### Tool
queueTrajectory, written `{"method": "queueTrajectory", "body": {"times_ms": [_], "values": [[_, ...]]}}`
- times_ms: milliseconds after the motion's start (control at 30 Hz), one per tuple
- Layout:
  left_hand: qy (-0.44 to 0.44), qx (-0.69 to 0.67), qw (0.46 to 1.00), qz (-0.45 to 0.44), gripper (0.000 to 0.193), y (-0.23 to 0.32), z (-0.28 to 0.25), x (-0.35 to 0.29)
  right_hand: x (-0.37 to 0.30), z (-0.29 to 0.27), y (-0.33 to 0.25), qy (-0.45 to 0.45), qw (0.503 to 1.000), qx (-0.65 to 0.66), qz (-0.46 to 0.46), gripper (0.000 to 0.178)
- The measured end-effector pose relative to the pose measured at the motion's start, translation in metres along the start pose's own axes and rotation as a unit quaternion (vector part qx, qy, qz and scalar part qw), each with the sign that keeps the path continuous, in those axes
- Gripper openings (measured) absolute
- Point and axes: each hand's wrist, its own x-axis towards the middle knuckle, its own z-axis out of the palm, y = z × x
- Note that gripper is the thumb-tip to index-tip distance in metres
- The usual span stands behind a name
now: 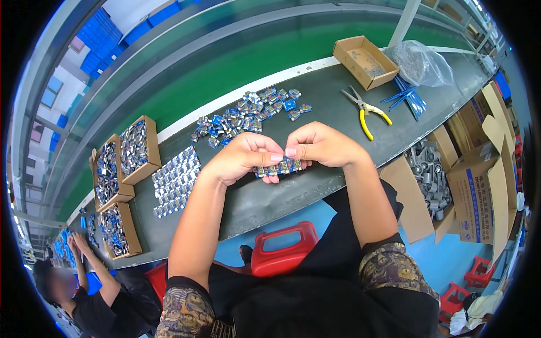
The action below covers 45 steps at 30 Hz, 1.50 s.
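A person's two bare hands meet over a dark bench (293,197), clamped on a short strip (279,169) of small boards. The left hand (245,158) grips the strip's left part, thumb in front and fingertips showing below it; the right hand (324,145) pinches its right part, the thumb tips close together at the upper edge. The strip is held above the near part of the bench.

Just beyond the hands lies a loose pile (248,115) of blue and silver parts. To the left, silver pieces stand in a neat block of rows (176,181), beside three cardboard boxes filled with similar small parts. To the far right, yellow-handled pliers (365,110) lie with their jaws apart, near blue sticks (411,102), a clear bag (420,63) of grey bits and a shallow box (384,79). Off the bench's near right side, an open carton (408,197) holds grey pieces. A red stool (284,256) is below the near edge; at left, a co-worker (107,310) reaches over the bench.
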Motion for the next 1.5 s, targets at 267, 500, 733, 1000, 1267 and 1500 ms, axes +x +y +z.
{"method": "queueTrajectory", "body": {"times_ms": [267,500,733,1000,1267,1500], "values": [[0.089,-0.119,0.984,0.095,0.021,0.01,-0.001,-0.007,0.004,0.005,-0.006,0.061,0.998,0.014,-0.007,0.024],[0.219,-0.096,0.967,0.088,0.032,0.016,-0.008,-0.004,0.013,0.006,0.007,0.275,0.953,-0.12,0.032,0.035],[0.059,-0.017,0.998,0.014,0.027,0.006,-0.011,-0.003,0.008,0.006,-0.005,0.234,0.961,-0.144,-0.03,0.025],[-0.002,0.01,1.0,-0.023,0.019,0.002,-0.002,0.0,0.002,0.008,-0.006,0.017,0.993,-0.12,0.013,0.028],[-0.019,-0.098,0.994,0.035,0.017,-0.001,-0.008,-0.003,0.012,0.013,0.005,0.033,0.996,0.074,-0.046,0.028],[0.053,-0.19,0.961,0.196,0.022,0.002,-0.023,-0.008,0.016,0.014,0.003,0.085,0.996,0.016,0.003,0.023]]}}
